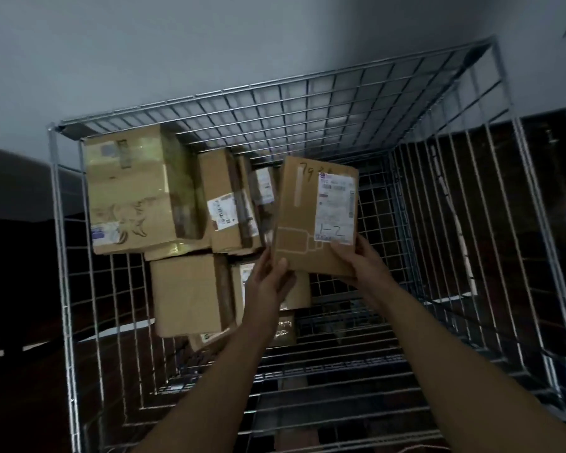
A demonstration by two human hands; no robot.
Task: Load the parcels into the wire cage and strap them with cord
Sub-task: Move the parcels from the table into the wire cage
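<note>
I see the left hand (pixel 268 284) and right hand (pixel 364 263) each gripping a near corner of the flat labelled parcel (pixel 303 220), held over the wire cage (pixel 59 223); cardboard parcels (pixel 134 191) lie stacked inside at its left.

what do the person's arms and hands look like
No sleeves in view: the left forearm and right forearm are uncovered down to the frame edge. The left hand and right hand wear no gloves; no watch, ring or band shows.
</note>
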